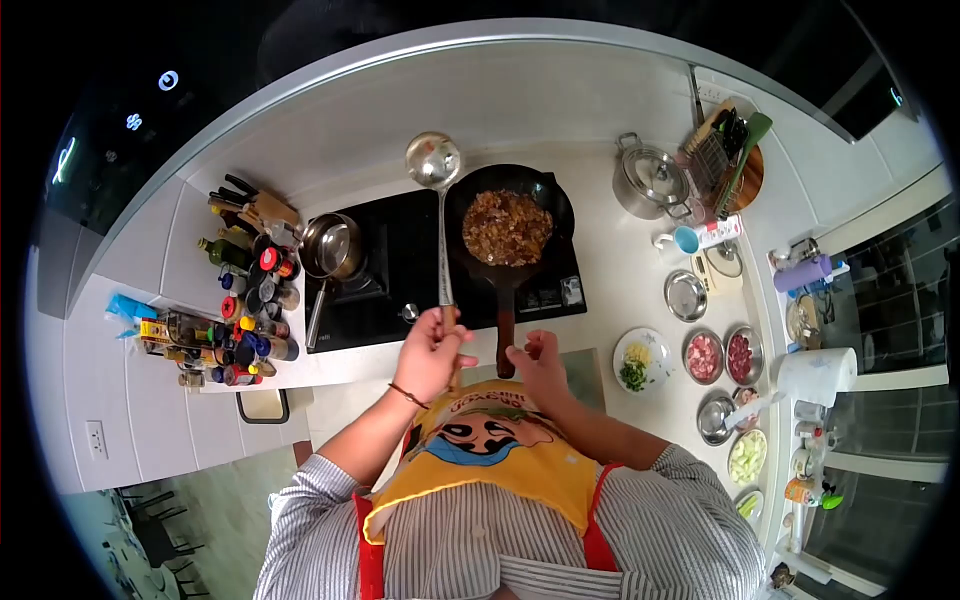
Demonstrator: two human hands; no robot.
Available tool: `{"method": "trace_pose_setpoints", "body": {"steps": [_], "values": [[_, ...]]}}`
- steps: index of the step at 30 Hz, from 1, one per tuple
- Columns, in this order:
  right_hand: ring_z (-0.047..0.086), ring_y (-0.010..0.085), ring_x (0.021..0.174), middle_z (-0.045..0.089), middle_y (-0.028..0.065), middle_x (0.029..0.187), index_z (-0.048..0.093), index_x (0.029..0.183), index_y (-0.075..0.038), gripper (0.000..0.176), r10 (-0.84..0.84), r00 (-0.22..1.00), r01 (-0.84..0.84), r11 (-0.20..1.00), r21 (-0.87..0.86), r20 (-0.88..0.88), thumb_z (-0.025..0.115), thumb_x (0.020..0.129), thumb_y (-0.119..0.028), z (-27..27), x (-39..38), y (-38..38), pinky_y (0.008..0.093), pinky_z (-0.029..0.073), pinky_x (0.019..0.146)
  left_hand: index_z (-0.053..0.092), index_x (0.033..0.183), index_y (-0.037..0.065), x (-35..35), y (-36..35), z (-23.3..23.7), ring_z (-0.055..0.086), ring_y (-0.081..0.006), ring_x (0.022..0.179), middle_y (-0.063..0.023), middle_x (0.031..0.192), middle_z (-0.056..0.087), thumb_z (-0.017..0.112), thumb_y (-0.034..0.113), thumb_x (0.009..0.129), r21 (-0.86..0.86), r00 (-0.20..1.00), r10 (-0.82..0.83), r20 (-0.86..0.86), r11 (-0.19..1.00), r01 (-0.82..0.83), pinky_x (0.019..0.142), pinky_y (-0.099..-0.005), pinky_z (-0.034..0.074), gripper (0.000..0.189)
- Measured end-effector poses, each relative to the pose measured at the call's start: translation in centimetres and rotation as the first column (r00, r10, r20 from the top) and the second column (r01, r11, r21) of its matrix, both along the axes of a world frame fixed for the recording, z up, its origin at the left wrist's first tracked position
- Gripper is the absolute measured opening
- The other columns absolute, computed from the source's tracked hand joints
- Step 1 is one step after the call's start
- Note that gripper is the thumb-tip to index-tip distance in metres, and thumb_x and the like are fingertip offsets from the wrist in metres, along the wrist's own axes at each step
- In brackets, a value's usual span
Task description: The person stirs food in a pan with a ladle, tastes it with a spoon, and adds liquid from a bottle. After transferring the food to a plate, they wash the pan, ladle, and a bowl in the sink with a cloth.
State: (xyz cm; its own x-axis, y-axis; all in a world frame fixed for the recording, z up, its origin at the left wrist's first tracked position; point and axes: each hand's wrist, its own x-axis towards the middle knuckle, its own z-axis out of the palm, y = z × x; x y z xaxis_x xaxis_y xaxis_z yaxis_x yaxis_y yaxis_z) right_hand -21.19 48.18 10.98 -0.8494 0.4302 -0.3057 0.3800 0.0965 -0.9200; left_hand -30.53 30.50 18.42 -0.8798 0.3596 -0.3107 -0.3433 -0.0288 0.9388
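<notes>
My left hand [430,352] is closed round the wooden end of a long metal ladle [444,240]. Its round bowl is raised at the wok's upper left, and the bowl looks bare. A dark wok [562,205] with browned, minced-looking food [508,228] in it sits on the right side of the black cooktop [400,230]. Beside the wok's wooden handle [506,335] is my right hand [543,368], its thumb at the handle's edge and its fingers half curled, apart from the thumb. I see no grip round the handle.
A small saucepan [333,246] stands on the left burner, with several bottles and jars [262,290] further left. On the right are a lidded pot [650,180], a plate of chopped greens [642,362], bowls of raw meat [703,356] and a paper towel roll [818,377].
</notes>
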Motion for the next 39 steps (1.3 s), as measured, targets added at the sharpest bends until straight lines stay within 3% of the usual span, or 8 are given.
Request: {"method": "trace_pose_setpoints", "body": {"steps": [1,2,3,7,11,19,22,39], "values": [[0.061,0.019,0.09,0.063,0.0114,0.103,0.048,0.13,-0.006,0.051,0.004,1.0,-0.004,1.0,0.002,0.001,0.075,0.092,-0.026,-0.3,-0.6,0.5,0.0328,0.053,0.075,0.051,0.128,0.005,-0.4,-1.2,1.3,0.059,-0.0068,0.062,-0.0023,0.093,0.064,0.056,0.011,0.104,-0.145,1.0,-0.012,-0.012,0.989,0.01,0.051,-0.0205,0.05,0.026],[0.061,0.0199,0.089,0.061,0.0102,0.101,0.05,0.126,-0.007,0.048,0.05,0.989,0.037,0.826,-0.563,0.138,0.074,0.093,-0.032,-0.7,-1.4,1.1,0.0343,0.053,0.074,0.052,0.126,0.005,-0.7,-2.6,1.2,0.059,-0.0053,0.067,-0.0004,0.09,0.063,0.058,0.013,0.103,-0.163,0.999,-0.007,-0.032,0.987,0.001,0.053,-0.0207,0.048,0.025],[0.061,0.0209,0.088,0.06,0.009,0.099,0.052,0.123,-0.008,0.046,0.16,0.962,0.148,0.368,-0.918,0.22,0.073,0.094,-0.038,-0.6,-2.6,1.6,0.0359,0.053,0.072,0.052,0.124,0.005,-1.1,-3.6,0.8,0.058,-0.0039,0.072,0.0015,0.086,0.062,0.06,0.015,0.103,-0.178,0.998,-0.003,-0.056,0.984,-0.007,0.055,-0.0208,0.046,0.024],[0.056,0.0196,0.065,0.056,0.0022,0.076,0.056,0.103,-0.012,0.028,0.221,0.951,0.17,0.209,-0.963,0.216,0.066,0.1,-0.038,-1.0,-6.5,-0.1,0.037,0.05,0.061,0.06,0.117,0.003,-0.4,-6.0,0.2,0.055,-0.0028,0.074,0.0016,0.088,0.067,0.064,0.023,0.103,-0.234,0.993,0.027,-0.117,0.971,-0.054,0.068,-0.0195,0.044,0.025],[0.051,0.0161,0.054,0.048,0.0008,0.06,0.053,0.08,-0.011,0.026,0.33,0.926,-0.031,0.546,-0.837,0.181,0.066,0.098,-0.024,-0.3,-2.5,4.2,0.0341,0.045,0.054,0.063,0.113,0.004,0.6,-7.7,0.3,0.042,-0.0008,0.051,0.0011,0.086,0.069,0.061,0.023,0.104,-0.327,0.968,0.027,-0.249,0.939,-0.111,0.046,-0.018,0.033,0.022],[0.048,0.0155,0.048,0.046,0.0024,0.056,0.052,0.075,-0.01,0.023,0.312,0.949,-0.215,0.545,-0.81,-0.042,0.064,0.094,-0.015,1.5,-2.5,5.3,0.0319,0.039,0.046,0.063,0.111,0.003,1.1,-7.7,4.5,0.04,-0.0006,0.05,0.0011,0.082,0.066,0.058,0.022,0.105,-0.244,0.978,0.07,-0.199,0.962,-0.119,0.045,-0.0177,0.032,0.021],[0.047,0.0126,0.047,0.045,0.0016,0.059,0.051,0.076,-0.012,0.021,0.371,0.886,0.042,0.534,-0.844,0.279,0.06,0.094,-0.011,8.4,0.6,7.0,0.0297,0.04,0.047,0.061,0.116,0.004,0.7,-7.3,5.0,0.045,-0.002,0.054,0.0023,0.082,0.062,0.057,0.023,0.105,-0.238,0.97,0.05,-0.24,0.965,-0.108,0.05,-0.0182,0.037,0.022],[0.052,0.0191,0.048,0.05,0.0045,0.054,0.052,0.065,-0.011,0.033,0.411,0.909,-0.19,0.553,-0.811,0.067,0.061,0.096,-0.017,2.5,-2.9,6.7,0.0333,0.041,0.048,0.061,0.122,0.004,1.3,-8.8,6.7,0.049,-0.003,0.063,0.0039,0.084,0.06,0.059,0.024,0.104,-0.275,0.949,0.078,-0.307,0.947,-0.167,0.058,-0.0188,0.041,0.026]]}}
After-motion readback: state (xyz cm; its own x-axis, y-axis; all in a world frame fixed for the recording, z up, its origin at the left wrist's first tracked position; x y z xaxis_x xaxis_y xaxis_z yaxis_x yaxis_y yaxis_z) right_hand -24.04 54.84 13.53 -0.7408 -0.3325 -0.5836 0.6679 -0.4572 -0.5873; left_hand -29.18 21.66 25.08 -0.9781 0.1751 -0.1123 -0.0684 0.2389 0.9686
